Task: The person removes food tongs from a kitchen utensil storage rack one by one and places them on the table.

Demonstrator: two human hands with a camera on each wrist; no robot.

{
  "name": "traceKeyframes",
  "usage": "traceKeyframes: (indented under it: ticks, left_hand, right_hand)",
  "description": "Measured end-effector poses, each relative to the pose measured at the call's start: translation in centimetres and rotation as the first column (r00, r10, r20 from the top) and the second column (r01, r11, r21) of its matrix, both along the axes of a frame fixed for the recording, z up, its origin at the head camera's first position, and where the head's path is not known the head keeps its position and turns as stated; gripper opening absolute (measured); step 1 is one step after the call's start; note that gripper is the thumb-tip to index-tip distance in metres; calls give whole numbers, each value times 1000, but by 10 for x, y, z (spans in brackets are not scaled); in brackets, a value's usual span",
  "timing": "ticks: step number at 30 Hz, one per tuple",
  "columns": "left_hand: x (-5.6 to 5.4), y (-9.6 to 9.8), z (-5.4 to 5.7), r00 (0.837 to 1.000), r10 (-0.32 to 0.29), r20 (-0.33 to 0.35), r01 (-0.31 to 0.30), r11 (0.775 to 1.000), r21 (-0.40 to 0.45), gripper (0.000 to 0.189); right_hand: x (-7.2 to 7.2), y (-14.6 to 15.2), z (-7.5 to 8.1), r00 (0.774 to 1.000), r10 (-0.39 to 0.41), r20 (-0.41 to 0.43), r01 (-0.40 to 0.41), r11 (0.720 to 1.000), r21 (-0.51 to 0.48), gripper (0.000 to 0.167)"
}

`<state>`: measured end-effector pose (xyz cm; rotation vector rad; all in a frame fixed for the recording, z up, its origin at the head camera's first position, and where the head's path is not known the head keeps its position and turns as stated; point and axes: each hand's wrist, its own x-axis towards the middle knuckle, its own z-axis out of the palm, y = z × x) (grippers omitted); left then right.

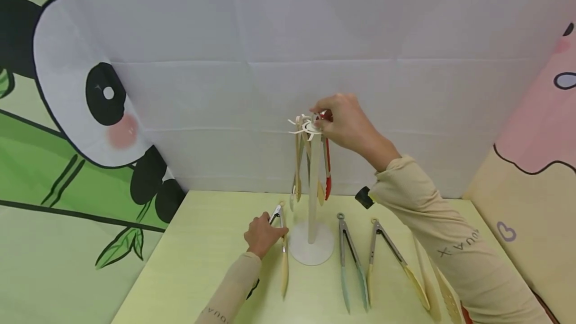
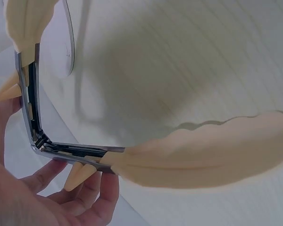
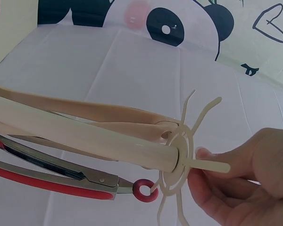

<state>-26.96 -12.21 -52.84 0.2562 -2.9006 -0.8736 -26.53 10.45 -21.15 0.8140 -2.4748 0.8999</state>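
Observation:
A white utensil stand (image 1: 314, 189) with a ring of hooks (image 1: 309, 126) rises from a round base. My right hand (image 1: 348, 121) pinches the top of the stand, its curled fingers close against the hook ring in the right wrist view. Red-edged tongs (image 3: 61, 176) hang from one hook by their red loop. Beige utensils (image 3: 104, 110) hang beside them. Left of the base, my left hand (image 1: 264, 235) grips beige-tipped tongs (image 2: 198, 162), thumb on one arm and fingers on the other. Their arms stand wide apart in the left wrist view.
On the table (image 1: 180, 264) right of the base lie tongs with blue-green tips (image 1: 353, 264) and tongs with yellow tips (image 1: 396, 259). Beige utensils (image 1: 445, 294) lie farther right, partly under my right sleeve. A white cloth (image 1: 225, 94) hangs behind the table.

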Motion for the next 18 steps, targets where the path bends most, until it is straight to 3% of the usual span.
traceKeyframes:
  ticks: [7, 13, 18]
  left_hand:
    - [-6, 1, -6, 1000, -5, 6, 5, 1000, -29, 49]
    - [-10, 1, -9, 999, 5, 45, -2, 997, -71, 52]
    - [-12, 2, -13, 997, -19, 78, 25, 997, -78, 54]
  right_hand:
    - [-1, 0, 0, 1000, 6, -20, -6, 1000, -11, 19]
    - [-1, -1, 0, 1000, 9, -11, -9, 1000, -13, 19]
    - [-1, -2, 0, 1000, 12, -4, -13, 1000, -21, 20]
